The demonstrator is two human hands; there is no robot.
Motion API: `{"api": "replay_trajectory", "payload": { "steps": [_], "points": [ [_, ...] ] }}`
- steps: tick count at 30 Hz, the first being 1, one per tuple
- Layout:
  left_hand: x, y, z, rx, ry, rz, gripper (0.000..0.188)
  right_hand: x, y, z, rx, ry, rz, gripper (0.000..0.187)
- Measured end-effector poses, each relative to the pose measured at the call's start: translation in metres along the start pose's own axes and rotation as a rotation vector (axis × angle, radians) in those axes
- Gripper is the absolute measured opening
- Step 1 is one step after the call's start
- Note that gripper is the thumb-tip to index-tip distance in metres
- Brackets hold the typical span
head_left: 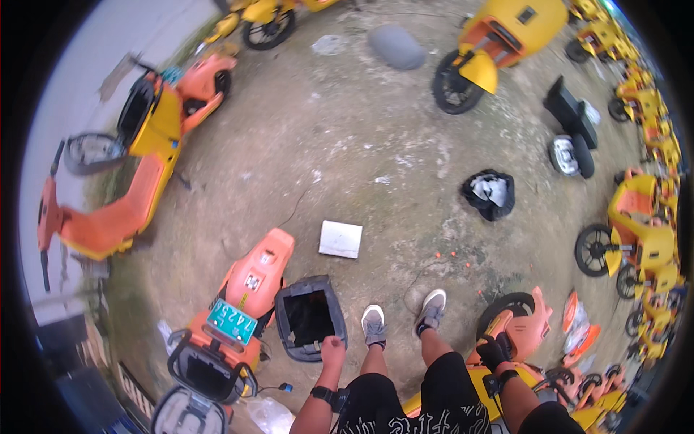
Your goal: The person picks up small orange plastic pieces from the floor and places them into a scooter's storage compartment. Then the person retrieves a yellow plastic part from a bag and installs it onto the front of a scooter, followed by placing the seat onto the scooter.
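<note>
My left hand [332, 352] grips the near rim of a dark grey open plastic box [309, 318] that stands on the ground by my left shoe. A watch sits on that wrist. My right hand [494, 351], in a black glove, rests on the orange rear body of a scooter [526, 322] at my right side, next to its black tyre. An orange scooter tail [254, 278] with a teal plate lies just left of the box.
A white flat panel [340, 239] lies on the dirt ahead of my feet. A black bag [490, 194] with white contents sits further right. Yellow and orange scooters [499, 40] ring the bare patch; a grey rock [396, 46] lies far ahead.
</note>
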State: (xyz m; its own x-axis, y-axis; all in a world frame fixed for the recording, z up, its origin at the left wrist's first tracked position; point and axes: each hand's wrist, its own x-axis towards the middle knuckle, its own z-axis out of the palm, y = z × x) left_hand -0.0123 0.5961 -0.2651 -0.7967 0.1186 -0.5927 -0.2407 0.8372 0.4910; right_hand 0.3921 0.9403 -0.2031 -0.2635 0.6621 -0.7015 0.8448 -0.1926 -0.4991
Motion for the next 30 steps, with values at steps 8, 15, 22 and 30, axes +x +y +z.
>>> {"api": "replay_trajectory", "payload": {
  "steps": [8, 15, 22, 30],
  "points": [
    [-0.031, 0.074, 0.011, -0.108, -0.365, -0.213, 0.021, 0.055, 0.06, 0.009, -0.688, -0.213, -0.355, 0.028],
    [-0.063, 0.179, 0.062, 0.139, -0.39, -0.181, 0.018, 0.067, 0.06, -0.041, -0.358, -0.047, -0.334, 0.022],
    [-0.105, 0.376, 0.123, 0.424, -0.713, 0.013, 0.027, 0.083, 0.056, -0.172, 0.403, 0.011, 0.102, 0.027],
    [-0.068, 0.549, 0.115, 0.402, -0.75, 0.364, 0.026, 0.031, 0.043, -0.308, -0.012, 0.449, -0.119, 0.021]
  ]
}}
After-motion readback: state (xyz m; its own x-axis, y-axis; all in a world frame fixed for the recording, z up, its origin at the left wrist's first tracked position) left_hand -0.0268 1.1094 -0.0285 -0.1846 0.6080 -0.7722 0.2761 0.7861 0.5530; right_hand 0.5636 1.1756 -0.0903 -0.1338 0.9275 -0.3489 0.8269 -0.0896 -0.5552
